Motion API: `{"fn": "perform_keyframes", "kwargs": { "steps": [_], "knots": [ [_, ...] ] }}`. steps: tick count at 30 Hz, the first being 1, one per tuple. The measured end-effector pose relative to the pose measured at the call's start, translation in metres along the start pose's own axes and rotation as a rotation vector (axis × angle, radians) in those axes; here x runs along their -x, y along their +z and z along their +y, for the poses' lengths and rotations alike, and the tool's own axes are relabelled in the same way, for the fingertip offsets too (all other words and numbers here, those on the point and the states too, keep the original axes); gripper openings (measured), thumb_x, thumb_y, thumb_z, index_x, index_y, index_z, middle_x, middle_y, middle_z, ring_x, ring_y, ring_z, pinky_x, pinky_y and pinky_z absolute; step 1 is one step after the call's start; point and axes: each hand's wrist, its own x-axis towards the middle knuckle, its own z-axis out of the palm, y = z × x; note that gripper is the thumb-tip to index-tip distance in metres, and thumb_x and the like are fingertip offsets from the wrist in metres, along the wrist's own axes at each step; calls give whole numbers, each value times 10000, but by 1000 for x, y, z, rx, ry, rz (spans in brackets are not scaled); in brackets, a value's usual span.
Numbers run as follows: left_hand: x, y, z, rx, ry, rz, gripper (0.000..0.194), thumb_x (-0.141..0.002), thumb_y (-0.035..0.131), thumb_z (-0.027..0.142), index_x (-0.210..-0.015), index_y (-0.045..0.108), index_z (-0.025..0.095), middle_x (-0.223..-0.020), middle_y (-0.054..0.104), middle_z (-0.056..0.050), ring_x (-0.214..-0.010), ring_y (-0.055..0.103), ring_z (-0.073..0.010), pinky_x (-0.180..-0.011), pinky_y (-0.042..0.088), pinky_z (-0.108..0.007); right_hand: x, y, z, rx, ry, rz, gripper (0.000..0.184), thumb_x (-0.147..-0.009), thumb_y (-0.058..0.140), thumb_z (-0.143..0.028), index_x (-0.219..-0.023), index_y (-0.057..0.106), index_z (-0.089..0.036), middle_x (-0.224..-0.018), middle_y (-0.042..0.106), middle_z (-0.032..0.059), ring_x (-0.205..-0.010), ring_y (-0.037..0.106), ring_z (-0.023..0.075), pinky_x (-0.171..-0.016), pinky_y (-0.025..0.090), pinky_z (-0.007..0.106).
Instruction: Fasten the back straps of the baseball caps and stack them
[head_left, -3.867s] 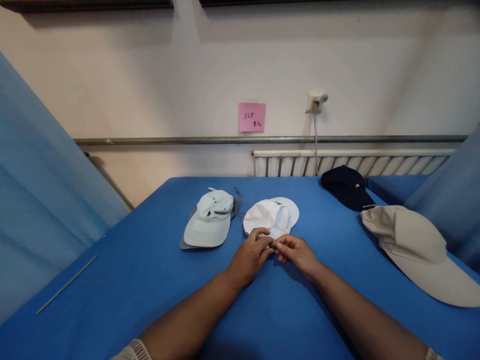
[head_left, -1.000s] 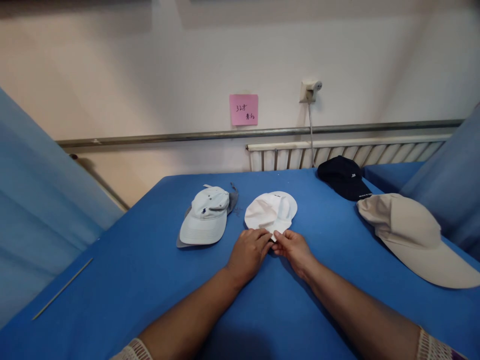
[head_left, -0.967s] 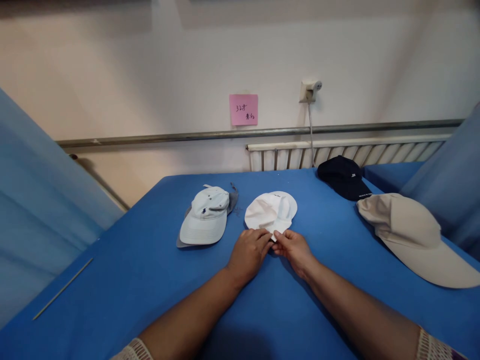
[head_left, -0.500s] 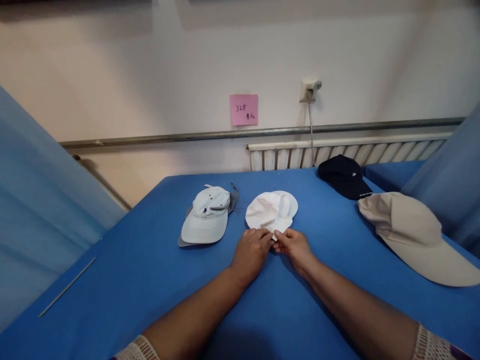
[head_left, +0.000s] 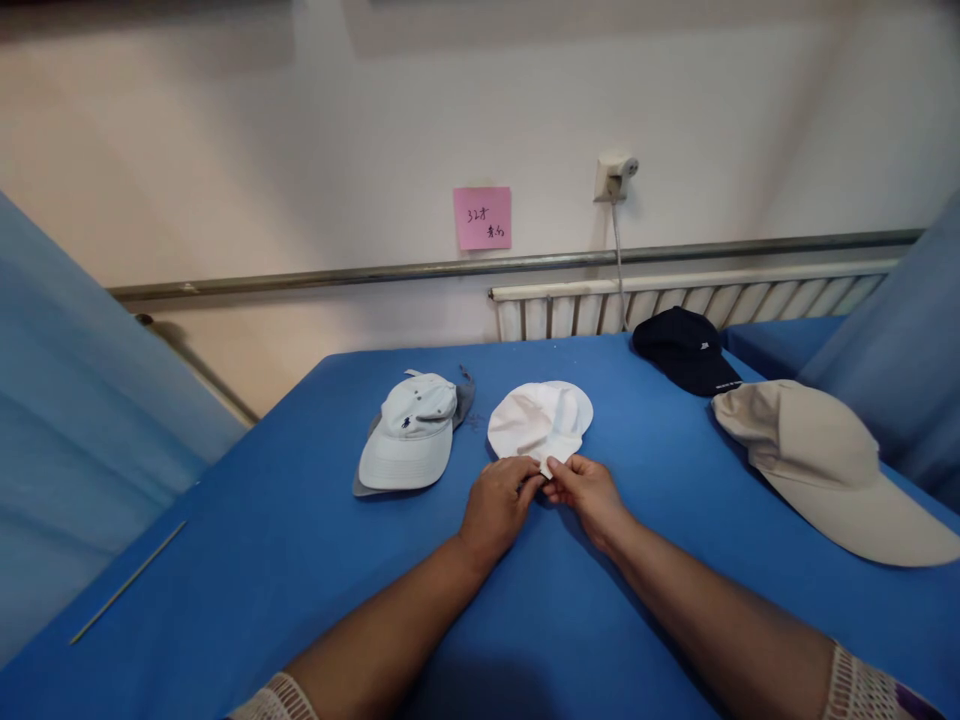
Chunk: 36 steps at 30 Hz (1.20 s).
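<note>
A white cap (head_left: 529,420) lies on the blue table with its brim pointing away at the upper right. My left hand (head_left: 501,500) pinches the cap's near edge, fingers curled over it. Right beside it, my right hand (head_left: 589,495) grips the same edge between thumb and fingers. The two hands almost meet at a small white strap or flap there; its fastening is partly hidden by the fingers. To the left sits a pale blue cap (head_left: 412,425) with a dark logo, resting on a grey cap (head_left: 465,402).
A beige long-brimmed cap (head_left: 825,450) and a navy cap (head_left: 679,345) are at the right of the table. A thin stick (head_left: 127,582) lies at the left edge. Behind are a radiator (head_left: 585,312), a metal rail (head_left: 360,274) and a plugged-in cord (head_left: 619,250). Curtains (head_left: 82,430) flank the table.
The fingers of my left hand have shifted slightly at the cap's near edge, showing a bit more of the strap. The whole view has drifted a little; the caps stay in place.
</note>
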Motion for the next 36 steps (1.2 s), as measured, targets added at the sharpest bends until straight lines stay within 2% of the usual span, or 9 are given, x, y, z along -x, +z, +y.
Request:
{"fn": "perform_keyframes", "kwargs": {
  "steps": [3, 7, 11, 16, 23, 30, 36],
  "knots": [
    [-1, 1, -1, 127, -39, 5, 123, -864, 569, 202, -927, 673, 215, -988, 714, -19, -948, 639, -176, -883, 470, -328, 0, 1, -1, 14, -6, 4, 458, -583, 800, -545, -677, 612, -138, -573, 637, 29, -523, 584, 132, -538, 462, 273],
    [-4, 3, -3, 346, -214, 37, 76, -822, 604, 219, -846, 667, 183, -872, 710, -14, -807, 652, -151, -757, 504, -268, 1, 1, -2, 51, -16, 11, 484, -567, 791, -574, -649, 599, -137, -553, 636, 36, -503, 575, 129, -523, 456, 268],
    [-6, 5, -4, 410, -266, 20, 88, -785, 639, 246, -749, 655, 166, -837, 698, -19, -776, 642, -153, -728, 498, -265, 1, 3, -4, 87, -22, 15, 502, -555, 781, -600, -634, 596, -140, -546, 635, 35, -487, 564, 124, -508, 442, 262],
    [-7, 3, -4, 302, -217, -14, 100, -794, 622, 231, -718, 650, 173, -789, 675, -9, -768, 623, -151, -739, 470, -275, 1, 4, -5, 120, -44, 8, 495, -543, 786, -597, -588, 577, -151, -531, 634, 38, -478, 559, 128, -495, 432, 265],
    [-7, 1, -3, 283, -158, -11, 57, -821, 608, 235, -820, 630, 183, -799, 657, 0, -752, 610, -140, -717, 472, -261, 1, 3, -4, 61, -46, -19, 486, -577, 777, -589, -646, 608, -138, -561, 636, 32, -506, 569, 128, -516, 444, 266],
    [-4, 0, -5, 231, -10, -28, 123, -841, 599, 205, -955, 645, 207, -974, 669, -27, -916, 612, -157, -818, 485, -285, -2, 0, -1, 3, -27, -20, 471, -637, 739, -591, -690, 618, -139, -562, 634, 30, -502, 569, 127, -522, 441, 261],
    [-2, 1, -6, 186, 78, -45, 139, -835, 611, 171, -963, 646, 212, -1051, 653, -40, -1000, 607, -165, -896, 485, -308, -2, -1, -3, 4, -29, 6, 451, -628, 758, -563, -633, 597, -143, -528, 617, 25, -475, 543, 114, -503, 418, 249]
  ]
}}
